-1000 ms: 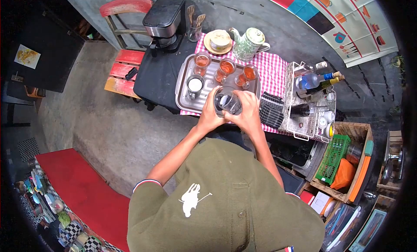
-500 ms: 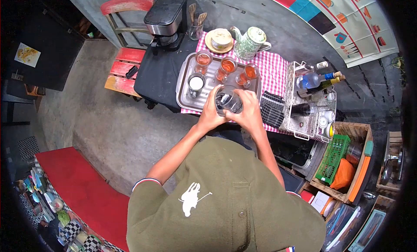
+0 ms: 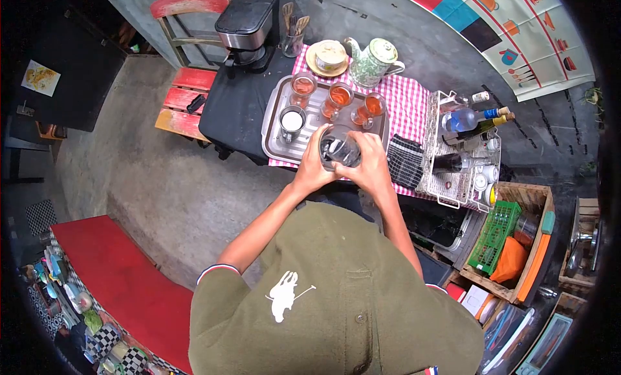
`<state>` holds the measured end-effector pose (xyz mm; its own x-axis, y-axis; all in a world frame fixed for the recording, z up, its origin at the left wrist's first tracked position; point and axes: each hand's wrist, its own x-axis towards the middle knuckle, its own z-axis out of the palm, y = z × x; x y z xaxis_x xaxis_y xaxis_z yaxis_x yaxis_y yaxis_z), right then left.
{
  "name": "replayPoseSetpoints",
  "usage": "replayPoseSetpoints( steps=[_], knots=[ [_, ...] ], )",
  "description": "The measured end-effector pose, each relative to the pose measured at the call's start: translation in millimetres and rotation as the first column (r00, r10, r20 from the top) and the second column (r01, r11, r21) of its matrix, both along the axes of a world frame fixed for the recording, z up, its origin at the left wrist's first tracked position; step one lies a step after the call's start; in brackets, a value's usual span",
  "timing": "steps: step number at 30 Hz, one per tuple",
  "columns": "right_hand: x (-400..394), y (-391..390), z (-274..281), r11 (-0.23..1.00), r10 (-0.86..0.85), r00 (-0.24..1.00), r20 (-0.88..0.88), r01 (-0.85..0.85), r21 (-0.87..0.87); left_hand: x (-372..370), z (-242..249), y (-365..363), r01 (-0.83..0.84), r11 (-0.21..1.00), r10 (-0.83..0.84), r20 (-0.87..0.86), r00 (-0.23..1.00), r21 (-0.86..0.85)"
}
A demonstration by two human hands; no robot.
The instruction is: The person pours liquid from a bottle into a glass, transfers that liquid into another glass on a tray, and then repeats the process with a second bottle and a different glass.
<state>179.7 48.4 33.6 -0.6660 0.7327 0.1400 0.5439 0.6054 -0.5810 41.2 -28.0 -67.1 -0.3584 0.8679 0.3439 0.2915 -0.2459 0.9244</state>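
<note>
Between my two hands I hold a large clear glass (image 3: 341, 147), seen from above, with dark reflections inside it. My left hand (image 3: 313, 168) wraps round its left side, and my right hand (image 3: 369, 163) grips the right side. It overlaps the front edge of a metal tray (image 3: 268, 130). On that tray stand three glass mugs of reddish drink, a left one (image 3: 303, 87), a middle one (image 3: 337, 98) and a right one (image 3: 372, 107). A glass mug of white liquid (image 3: 292, 121) is at the tray's front left.
A folded dark checked cloth (image 3: 405, 161) lies right of the tray. Beyond it a wire rack (image 3: 453, 187) holds bottles. A green patterned teapot (image 3: 375, 64), a cup on a saucer (image 3: 328, 56) and a coffee maker (image 3: 249, 32) stand behind. A wooden crate (image 3: 543, 207) is at right.
</note>
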Motion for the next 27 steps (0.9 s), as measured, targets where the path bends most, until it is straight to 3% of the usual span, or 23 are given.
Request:
replayPoseSetpoints(
  steps=[27],
  knots=[
    [-0.3, 3.4, -2.2, 0.999, 0.032, 0.999, -0.034, -0.031, 0.03, 0.6, -0.3, -0.6, 0.004, 1.0, -0.004, 0.008, 1.0, -0.007]
  ],
)
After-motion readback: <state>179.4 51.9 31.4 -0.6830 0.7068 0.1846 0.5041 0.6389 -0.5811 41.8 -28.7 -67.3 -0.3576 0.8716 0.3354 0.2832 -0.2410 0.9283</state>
